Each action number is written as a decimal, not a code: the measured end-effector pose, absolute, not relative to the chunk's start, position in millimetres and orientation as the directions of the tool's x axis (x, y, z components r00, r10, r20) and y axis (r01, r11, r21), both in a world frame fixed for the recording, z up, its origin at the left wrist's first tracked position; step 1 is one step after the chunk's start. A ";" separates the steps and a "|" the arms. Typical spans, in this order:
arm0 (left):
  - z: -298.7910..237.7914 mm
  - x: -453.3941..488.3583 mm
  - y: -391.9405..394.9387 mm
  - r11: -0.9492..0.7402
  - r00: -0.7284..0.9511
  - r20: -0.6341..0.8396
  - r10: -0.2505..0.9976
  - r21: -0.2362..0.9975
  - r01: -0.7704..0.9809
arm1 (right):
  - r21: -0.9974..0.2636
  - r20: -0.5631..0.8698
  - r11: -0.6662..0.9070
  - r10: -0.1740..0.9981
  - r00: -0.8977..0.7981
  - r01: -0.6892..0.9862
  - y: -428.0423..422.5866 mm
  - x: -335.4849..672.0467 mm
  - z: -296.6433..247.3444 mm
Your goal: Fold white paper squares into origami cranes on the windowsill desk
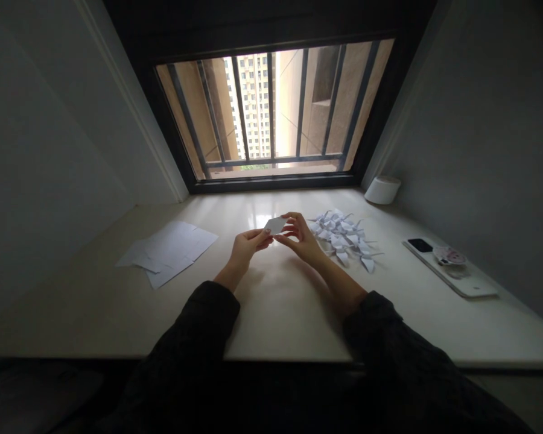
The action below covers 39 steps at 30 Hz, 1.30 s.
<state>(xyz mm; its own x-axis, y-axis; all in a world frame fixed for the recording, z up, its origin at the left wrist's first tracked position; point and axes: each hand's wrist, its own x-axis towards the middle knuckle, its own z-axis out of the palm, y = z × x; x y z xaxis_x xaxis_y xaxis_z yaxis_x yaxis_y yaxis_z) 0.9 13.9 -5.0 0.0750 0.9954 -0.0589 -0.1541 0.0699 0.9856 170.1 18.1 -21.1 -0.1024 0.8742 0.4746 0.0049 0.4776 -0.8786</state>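
Observation:
A small folded piece of paper [275, 225] is held up above the white sill, between my two hands. My left hand [248, 246] pinches its lower left corner between thumb and fingers. On the other side, my right hand [300, 235] grips its right edge, with the index finger at the top and the thumb near the bottom corner. Just right of my right hand lies a heap of folded paper cranes [341, 235]. Some of the cranes behind the hand are hidden.
Loose white paper sheets [174, 247] lie at the left on the white sill [271, 319]. To the right rests a phone [450, 268] with a round grip on its back. A white cylindrical object [382, 190] stands in the back right corner, beside the barred window [274, 108].

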 end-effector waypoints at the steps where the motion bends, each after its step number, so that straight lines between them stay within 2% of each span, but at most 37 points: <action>1: -4.8 1.1 13.6 0.062 0.078 -0.051 0.996 0.987 -0.150 | -0.871 0.482 0.491 0.862 -0.159 0.019 17.3 170.3 -21.1; 3: -4.4 1.7 12.7 0.035 0.075 -0.024 0.997 0.989 -0.142 | -0.865 0.478 0.499 0.850 -0.220 0.049 17.5 171.8 -21.4; 6: -2.8 2.5 10.8 -0.045 0.056 0.052 0.997 0.991 -0.125 | -0.881 0.451 0.470 0.869 -0.203 0.051 19.3 174.6 -21.3; 13: -4.8 3.5 11.1 -0.352 0.089 0.351 0.932 0.936 0.000 | -0.930 0.365 0.352 0.918 -0.154 -0.104 15.2 172.9 -13.6; 17: -9.7 1.0 13.0 -0.453 0.098 0.446 0.890 0.889 0.069 | -0.939 0.318 0.284 0.931 -0.178 -0.194 10.5 171.4 -8.7; 22: -9.7 -0.7 12.0 -0.471 0.077 0.464 0.882 0.874 0.123 | -0.943 0.312 0.283 0.936 -0.166 -0.176 9.0 173.1 -6.9; 31: -1.1 3.0 6.0 -0.392 0.082 0.387 0.918 0.919 0.049 | -0.915 0.389 0.373 0.917 -0.091 -0.156 8.1 169.5 -3.3; 39: -4.8 3.3 7.2 -0.339 0.074 0.335 0.939 0.940 0.046 | -0.913 0.408 0.407 0.913 -0.013 -0.039 14.7 174.1 -13.5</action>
